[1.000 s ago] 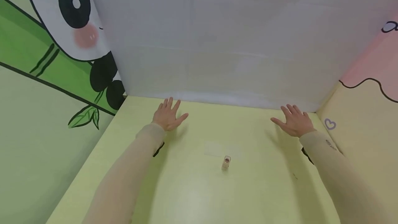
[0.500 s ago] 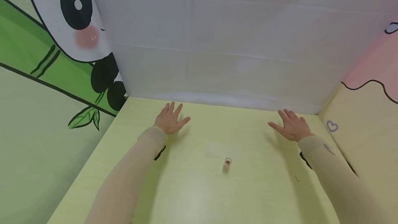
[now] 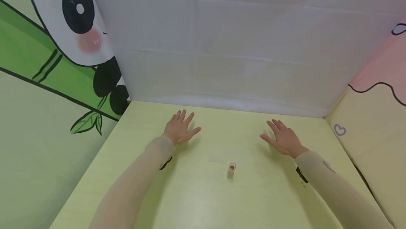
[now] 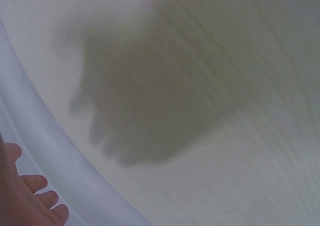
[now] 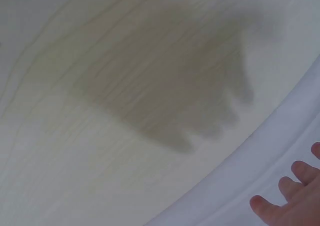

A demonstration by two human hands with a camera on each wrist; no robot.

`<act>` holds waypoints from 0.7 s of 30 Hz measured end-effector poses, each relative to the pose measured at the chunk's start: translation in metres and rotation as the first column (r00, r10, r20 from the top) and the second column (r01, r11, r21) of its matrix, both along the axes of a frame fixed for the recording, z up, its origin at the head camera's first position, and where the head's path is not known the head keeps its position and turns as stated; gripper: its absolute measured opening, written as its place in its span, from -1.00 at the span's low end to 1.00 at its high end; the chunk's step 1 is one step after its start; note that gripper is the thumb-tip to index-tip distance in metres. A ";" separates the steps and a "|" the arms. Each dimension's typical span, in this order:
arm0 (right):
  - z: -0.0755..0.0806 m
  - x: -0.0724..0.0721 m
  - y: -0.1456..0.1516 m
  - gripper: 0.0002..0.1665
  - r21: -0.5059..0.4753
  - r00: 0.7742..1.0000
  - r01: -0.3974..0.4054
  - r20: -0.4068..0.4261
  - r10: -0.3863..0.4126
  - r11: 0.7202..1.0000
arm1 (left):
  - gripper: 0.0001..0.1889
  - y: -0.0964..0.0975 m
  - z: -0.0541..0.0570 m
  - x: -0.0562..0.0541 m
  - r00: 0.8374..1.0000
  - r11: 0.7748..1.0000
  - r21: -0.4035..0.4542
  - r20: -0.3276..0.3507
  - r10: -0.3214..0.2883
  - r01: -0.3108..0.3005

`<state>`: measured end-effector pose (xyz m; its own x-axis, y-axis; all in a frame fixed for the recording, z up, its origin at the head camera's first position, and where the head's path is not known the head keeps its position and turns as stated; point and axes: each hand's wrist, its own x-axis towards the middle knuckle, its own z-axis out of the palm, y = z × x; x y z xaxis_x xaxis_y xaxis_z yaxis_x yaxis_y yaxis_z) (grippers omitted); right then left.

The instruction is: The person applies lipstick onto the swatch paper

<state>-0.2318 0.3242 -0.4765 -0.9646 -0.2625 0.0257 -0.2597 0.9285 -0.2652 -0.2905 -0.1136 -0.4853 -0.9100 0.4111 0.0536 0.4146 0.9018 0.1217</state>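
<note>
My left hand (image 3: 178,129) hovers over the pale wooden table (image 3: 203,200), fingers spread and holding nothing. Across from it my right hand (image 3: 283,140) is also raised with spread fingers and nothing in it. Each wrist view has a hand at its lower outer corner, the left hand (image 4: 32,198) and the right hand (image 5: 295,198), with a soft shadow on the wood. Between and nearer than both hands stands a small clear container (image 3: 231,170) with something reddish-brown inside its top; its exact kind is too small to tell. Neither hand touches it.
Just behind the container lies a faint, pale square patch (image 3: 217,155) on the table. A white sheet (image 3: 222,52) closes off the back. Printed panels border both sides, a panda and bamboo panel (image 3: 57,66) left, a pink and cream panel (image 3: 377,126) right.
Both hands have drawn inward and slightly nearer, the left moving right and the right moving left. The small container stays in place on the table.
</note>
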 end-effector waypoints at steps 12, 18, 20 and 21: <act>0.002 0.030 -0.033 -0.14 -0.115 0.999 -0.048 -0.024 0.046 0.992 | -0.10 0.011 -0.005 0.023 0.996 0.996 0.049 -0.036 -0.076 0.078; -0.002 0.044 -0.049 -0.20 -0.144 0.996 -0.090 -0.011 0.089 0.985 | -0.07 0.025 -0.008 0.032 0.997 0.995 0.062 -0.016 -0.074 0.075; -0.005 0.047 -0.055 -0.22 -0.165 0.995 -0.104 -0.008 0.104 0.981 | -0.08 0.027 -0.009 0.036 0.997 0.995 0.072 -0.008 -0.072 0.072; -0.006 0.049 -0.058 -0.23 -0.177 0.994 -0.109 -0.006 0.109 0.978 | -0.09 0.029 -0.009 0.038 0.998 0.995 0.078 -0.001 -0.070 0.070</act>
